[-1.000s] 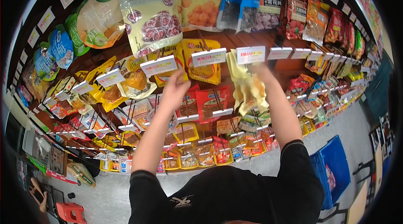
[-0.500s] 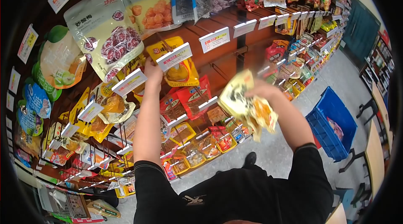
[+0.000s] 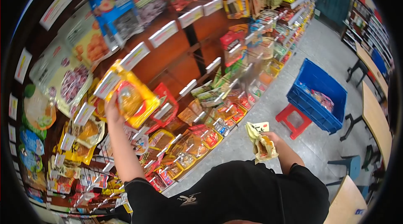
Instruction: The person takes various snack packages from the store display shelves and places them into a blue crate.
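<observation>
My left hand (image 3: 112, 110) is at the rack with its fingers closed on the left edge of a yellow snack bag (image 3: 133, 101). That bag is tilted beside a white price tag (image 3: 107, 84) and shows an orange-brown food picture. Low on the right, my right hand (image 3: 273, 138) grips pale yellow snack bags (image 3: 263, 148), bunched together; their exact number is hidden. Just right of the yellow bag hangs a red snack bag (image 3: 167, 105). To the left hangs a pale bag with dark plums (image 3: 74, 83).
A blue crate (image 3: 321, 106) with some packages inside stands on a red stool (image 3: 291, 121) at the right. Beyond it are wooden tables (image 3: 375, 115) and a blue-grey stool (image 3: 350, 166). Metal pegs with price tags stick out along the rack (image 3: 168, 77).
My view has turned rightward. The right hand has lowered the pale bags toward my body, away from the rack. The yellow bag at my left hand now hangs more tilted.
</observation>
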### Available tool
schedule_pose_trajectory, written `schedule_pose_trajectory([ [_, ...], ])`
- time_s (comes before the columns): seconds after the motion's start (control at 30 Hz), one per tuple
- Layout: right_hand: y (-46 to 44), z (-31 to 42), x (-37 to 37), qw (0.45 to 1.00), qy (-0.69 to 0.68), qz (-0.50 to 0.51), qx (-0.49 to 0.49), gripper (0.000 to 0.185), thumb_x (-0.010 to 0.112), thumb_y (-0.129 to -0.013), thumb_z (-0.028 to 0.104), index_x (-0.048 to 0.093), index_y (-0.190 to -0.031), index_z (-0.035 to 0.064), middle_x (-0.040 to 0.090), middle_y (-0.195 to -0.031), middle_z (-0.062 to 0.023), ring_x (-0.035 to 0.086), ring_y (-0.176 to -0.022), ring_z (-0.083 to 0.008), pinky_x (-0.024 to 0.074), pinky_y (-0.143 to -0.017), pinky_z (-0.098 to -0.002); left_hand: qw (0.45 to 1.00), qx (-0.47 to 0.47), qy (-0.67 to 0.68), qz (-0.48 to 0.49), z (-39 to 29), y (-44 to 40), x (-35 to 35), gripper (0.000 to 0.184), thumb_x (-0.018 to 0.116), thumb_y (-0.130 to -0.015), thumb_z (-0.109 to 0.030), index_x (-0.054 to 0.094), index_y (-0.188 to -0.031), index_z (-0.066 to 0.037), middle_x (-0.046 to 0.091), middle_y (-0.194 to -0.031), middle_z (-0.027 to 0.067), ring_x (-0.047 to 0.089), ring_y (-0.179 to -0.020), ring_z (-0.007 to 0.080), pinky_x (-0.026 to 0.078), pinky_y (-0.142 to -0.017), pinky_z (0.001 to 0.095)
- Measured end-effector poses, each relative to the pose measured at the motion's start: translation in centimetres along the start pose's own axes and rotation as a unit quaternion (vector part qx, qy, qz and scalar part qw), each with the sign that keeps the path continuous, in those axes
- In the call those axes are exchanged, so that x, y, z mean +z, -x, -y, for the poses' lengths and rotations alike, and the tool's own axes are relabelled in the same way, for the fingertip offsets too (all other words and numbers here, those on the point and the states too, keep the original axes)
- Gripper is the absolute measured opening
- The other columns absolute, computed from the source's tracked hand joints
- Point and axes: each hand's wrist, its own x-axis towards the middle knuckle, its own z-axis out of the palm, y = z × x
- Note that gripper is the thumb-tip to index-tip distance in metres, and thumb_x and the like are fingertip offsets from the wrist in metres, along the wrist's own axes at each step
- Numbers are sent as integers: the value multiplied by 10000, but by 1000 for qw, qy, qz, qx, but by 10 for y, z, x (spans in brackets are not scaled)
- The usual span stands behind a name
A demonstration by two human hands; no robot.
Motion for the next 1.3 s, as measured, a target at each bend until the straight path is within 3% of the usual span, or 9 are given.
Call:
schedule_pose_trajectory([
  [0.17,72,5,-126,986,-99,-73,-116,370,517,-865,337,615,-1047,31,661,-935,-147,651,-833,-314,518,-783,-484,962,-30,167,216,19,25,8,426,467,-951,-184,416,-1361,-84,552,-1255,72,583,-1071,219,474,-919,359],
  [0.27,100,-4,-205,971,-156,-98,-152,374,516,-868,315,599,-1084,21,653,-1002,-164,641,-889,-315,508,-831,-457,789,-125,477,367,31,35,66,489,503,-911,-170,397,-1387,-127,551,-1248,32,602,-1015,198,471,-902,371],
  [0.33,112,-6,-258,968,-169,-136,-126,372,502,-883,308,593,-1093,14,650,-1035,-162,637,-915,-312,502,-851,-448,821,-82,433,363,41,43,81,515,507,-909,-175,374,-1402,-104,530,-1291,56,570,-1093,215,445,-945,381],
  [0.4,134,-7,-279,962,-183,-162,-119,355,536,-894,291,587,-1096,4,659,-1009,-157,651,-887,-301,514,-836,-451,971,73,216,74,64,-6,-15,529,513,-909,-184,368,-1401,-53,485,-1350,96,494,-1203,255,381,-1024,396],
  [0.47,135,-10,-325,961,-184,-157,-137,357,545,-898,299,585,-1098,5,661,-1017,-148,653,-894,-288,516,-836,-439,987,47,4,-154,44,-10,-10,533,510,-917,-202,369,-1392,-5,445,-1389,125,418,-1274,282,305,-1083,410],
  [0.8,213,-22,-396,927,-280,-202,-144,354,547,-893,281,576,-1129,18,649,-1070,-142,639,-951,-285,496,-879,-433,980,-78,-97,-154,71,118,69,604,600,-870,-246,381,-1370,11,472,-1349,133,470,-1216,281,368,-1034,438],
  [1.07,181,92,-384,865,-350,-175,-314,416,462,-940,272,480,-1271,21,572,-1226,-163,575,-1100,-304,433,-985,-454,946,-312,-86,-22,251,161,75,548,663,-709,-186,492,-1195,0,578,-1044,114,581,-921,263,487,-847,394],
  [1.17,179,173,-393,817,-376,-150,-410,403,430,-957,244,460,-1294,26,536,-1284,-164,530,-1169,-314,397,-1023,-465,871,-486,57,35,323,194,229,517,653,-748,-160,508,-1239,-84,601,-1099,95,589,-978,286,482,-872,468],
  [1.3,174,294,-435,759,-417,-194,-461,422,404,-976,270,413,-1323,30,510,-1308,-166,514,-1186,-332,371,-1038,-504,839,-538,71,33,451,194,341,436,587,-844,-136,510,-1271,-90,584,-1223,106,570,-1116,293,457,-954,485],
])
